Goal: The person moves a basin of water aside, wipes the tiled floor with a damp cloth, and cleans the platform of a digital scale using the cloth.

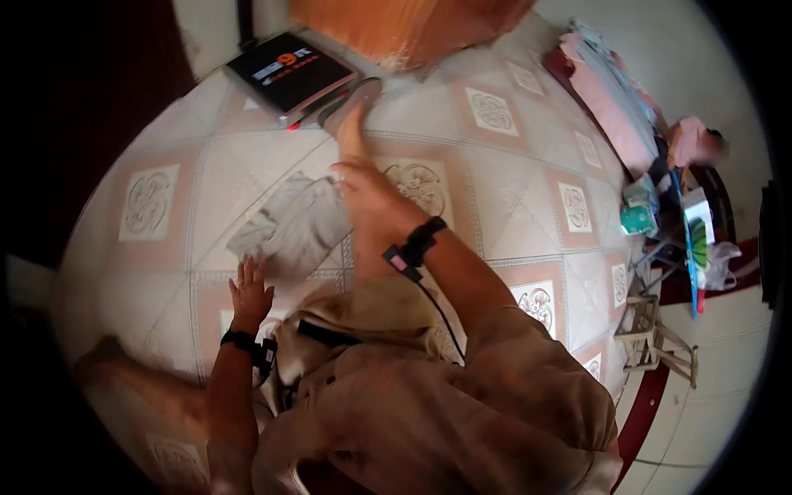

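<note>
A light grey cloth (297, 219) lies on the tiled floor in front of me, rumpled on its right side. My left hand (251, 289) is at the cloth's lower left edge, fingers spread and pointing forward, with nothing held. Near the cloth's upper right corner is my right hand (363, 188), resting by my lower leg. Its thumb or a finger sticks out to the left over the cloth's edge; the other fingers are hard to make out. Both wrists carry black straps.
A black scale-like platform (293, 76) stands at the top left, beside my foot. Behind it is an orange-brown wooden piece (404, 29). To the right are a wooden stool (652, 334), a blue-edged table (689, 239), a pink-covered bed (606, 107) and another person (691, 142).
</note>
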Demonstrator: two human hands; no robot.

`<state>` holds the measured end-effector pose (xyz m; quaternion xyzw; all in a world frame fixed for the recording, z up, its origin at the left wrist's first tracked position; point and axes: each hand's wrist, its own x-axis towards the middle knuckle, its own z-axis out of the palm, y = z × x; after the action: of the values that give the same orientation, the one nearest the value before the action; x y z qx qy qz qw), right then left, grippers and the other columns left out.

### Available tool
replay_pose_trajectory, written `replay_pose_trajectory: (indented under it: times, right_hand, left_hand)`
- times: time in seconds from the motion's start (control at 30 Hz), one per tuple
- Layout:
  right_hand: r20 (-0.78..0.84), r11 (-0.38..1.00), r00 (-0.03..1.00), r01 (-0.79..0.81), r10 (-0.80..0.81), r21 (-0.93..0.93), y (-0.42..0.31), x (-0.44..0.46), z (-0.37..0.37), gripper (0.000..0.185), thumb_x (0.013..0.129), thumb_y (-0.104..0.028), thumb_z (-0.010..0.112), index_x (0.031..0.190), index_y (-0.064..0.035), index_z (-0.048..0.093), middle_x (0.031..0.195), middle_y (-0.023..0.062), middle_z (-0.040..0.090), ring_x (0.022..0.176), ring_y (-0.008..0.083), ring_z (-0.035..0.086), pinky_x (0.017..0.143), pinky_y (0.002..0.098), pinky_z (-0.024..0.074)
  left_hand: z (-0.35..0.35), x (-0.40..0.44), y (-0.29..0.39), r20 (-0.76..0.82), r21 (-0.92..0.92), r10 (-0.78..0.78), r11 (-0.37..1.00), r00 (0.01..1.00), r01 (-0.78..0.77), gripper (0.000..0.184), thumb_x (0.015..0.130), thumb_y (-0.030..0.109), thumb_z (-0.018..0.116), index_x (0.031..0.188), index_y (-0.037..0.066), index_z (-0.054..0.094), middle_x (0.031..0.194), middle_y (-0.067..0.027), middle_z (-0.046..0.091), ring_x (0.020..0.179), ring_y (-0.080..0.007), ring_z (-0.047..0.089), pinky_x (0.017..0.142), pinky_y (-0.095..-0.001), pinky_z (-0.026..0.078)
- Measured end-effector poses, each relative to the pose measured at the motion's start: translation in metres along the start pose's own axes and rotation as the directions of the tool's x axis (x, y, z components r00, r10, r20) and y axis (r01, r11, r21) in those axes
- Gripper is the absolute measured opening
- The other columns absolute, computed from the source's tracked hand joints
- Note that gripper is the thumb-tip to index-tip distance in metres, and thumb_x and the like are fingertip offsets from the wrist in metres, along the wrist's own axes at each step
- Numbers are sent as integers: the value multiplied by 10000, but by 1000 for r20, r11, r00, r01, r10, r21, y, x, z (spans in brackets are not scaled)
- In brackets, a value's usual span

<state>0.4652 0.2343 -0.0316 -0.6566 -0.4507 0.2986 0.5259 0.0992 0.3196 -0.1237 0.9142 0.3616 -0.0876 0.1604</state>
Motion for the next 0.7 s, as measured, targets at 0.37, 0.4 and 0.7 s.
replay_pose_trajectory:
  times: [0.37,0.4,0.7]
  right_hand:
    - [-105,873,978,107,-178,-476,-5,-79,-42,319,913,-86,623,1228,-34,626,1320,174,589,1231,330,561,1036,373,445]
    - [-90,878,979,123,-184,-462,-4,-77,-40,317,912,-80,620,1226,-36,628,1318,173,591,1229,328,562,1034,373,446]
    - [-4,908,942,321,-334,-269,-24,-71,5,298,882,-54,613,1178,-49,646,1207,148,630,1157,313,590,985,351,471]
  left_hand:
    - [-9,-91,-52,56,33,-288,957,956,287,695,878,326,693,1490,187,394,1616,-122,253,1481,-376,254,1114,-651,291]
    - [-7,-95,-49,56,26,-289,957,956,288,690,878,319,692,1488,187,397,1615,-122,254,1479,-375,258,1116,-649,291]
    - [-2,-93,-27,65,-104,-161,981,985,167,677,858,239,691,1475,178,420,1614,-124,259,1471,-362,278,1120,-645,300]
